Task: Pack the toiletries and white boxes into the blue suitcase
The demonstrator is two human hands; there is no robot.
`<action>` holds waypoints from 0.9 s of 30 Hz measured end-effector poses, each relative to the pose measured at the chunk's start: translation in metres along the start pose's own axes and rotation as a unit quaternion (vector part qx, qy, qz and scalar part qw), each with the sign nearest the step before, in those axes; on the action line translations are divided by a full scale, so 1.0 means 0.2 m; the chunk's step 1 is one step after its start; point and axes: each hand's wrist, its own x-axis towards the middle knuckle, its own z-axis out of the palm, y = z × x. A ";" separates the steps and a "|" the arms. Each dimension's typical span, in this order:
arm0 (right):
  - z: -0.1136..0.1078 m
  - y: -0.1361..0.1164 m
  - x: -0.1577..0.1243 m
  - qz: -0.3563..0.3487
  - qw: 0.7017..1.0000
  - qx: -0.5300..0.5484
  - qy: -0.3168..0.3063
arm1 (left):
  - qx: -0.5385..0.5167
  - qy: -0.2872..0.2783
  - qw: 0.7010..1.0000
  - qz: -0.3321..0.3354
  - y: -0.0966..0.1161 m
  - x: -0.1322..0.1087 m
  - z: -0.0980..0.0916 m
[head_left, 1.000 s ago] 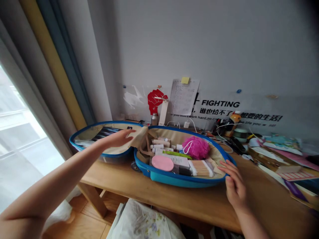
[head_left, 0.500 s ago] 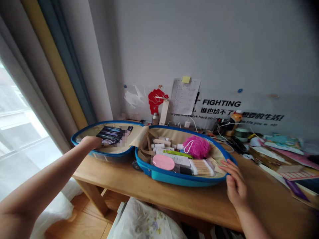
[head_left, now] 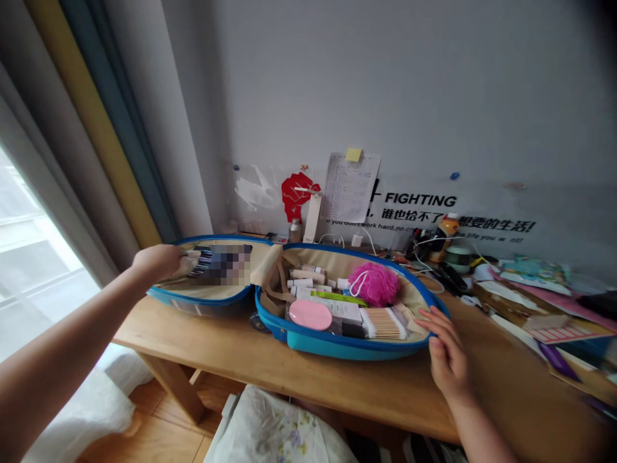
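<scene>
Left hand (head_left: pixel 157 260) closed on the lid (head_left: pixel 207 297) of the blue case (head_left: pixel 332 346), exact pinch unclear; my right hand (head_left: pixel 446 350) spread flat on its right end, and I reckon it's a light, stiff shell, best gripped by the edges.

Pixelated patch (head_left: pixel 224 267) masking what lies in the case lid (head_left: pixel 207 290), left grip (head_left: pixel 157 260) fingertips hidden behind its knuckles, print on the pinned sheet (head_left: pixel 349 190) too small to read, bench (head_left: pixel 313 379) cut off at right, floral bag (head_left: pixel 270 431) cropped below.

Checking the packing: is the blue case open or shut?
Open. The blue case lies with both halves spread flat on the desk; the pink bath sponge and cotton swabs show inside.
</scene>
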 end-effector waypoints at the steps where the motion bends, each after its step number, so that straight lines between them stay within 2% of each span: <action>1: 0.00 0.00 0.00 0.000 1.000 -0.001 0.002 | 0.008 0.008 1.000 0.004 0.01 0.00 -0.04; 3: 0.00 -0.01 0.00 -0.005 1.000 -0.002 0.008 | -0.007 0.030 0.999 0.014 0.07 -0.02 -0.10; 5: 0.01 -0.01 0.00 -0.010 1.000 -0.004 0.012 | -0.110 0.049 0.992 0.032 0.18 -0.05 -0.12; 6: 0.01 -0.01 0.00 -0.010 1.000 -0.004 0.013 | -0.189 0.054 0.979 0.049 0.25 -0.07 -0.12; 9: 0.01 0.00 0.00 0.000 1.000 -0.005 0.012 | -0.402 0.031 0.907 0.119 0.53 -0.14 -0.07; 12: 0.01 0.00 0.00 0.002 1.000 -0.004 0.012 | -0.469 -0.008 0.866 0.173 0.82 -0.16 0.03; 14: 0.01 0.00 0.00 0.001 1.000 -0.004 0.010 | -0.449 -0.024 0.869 0.208 1.00 -0.15 0.12; 16: 0.01 -0.01 0.00 0.004 1.000 -0.005 0.006 | -0.397 -0.020 0.885 0.241 1.15 -0.15 0.20; 19: 0.00 -0.02 0.01 0.008 1.000 -0.003 0.005 | -0.341 -0.012 0.899 0.274 1.32 -0.16 0.32; 23: -0.01 -0.03 0.01 -0.001 1.000 -0.006 0.000 | -0.286 -0.020 0.903 0.321 1.45 -0.23 0.45; 27: -0.01 -0.02 0.01 0.004 1.000 -0.010 0.001 | -0.222 -0.052 0.898 0.377 1.49 -0.32 0.54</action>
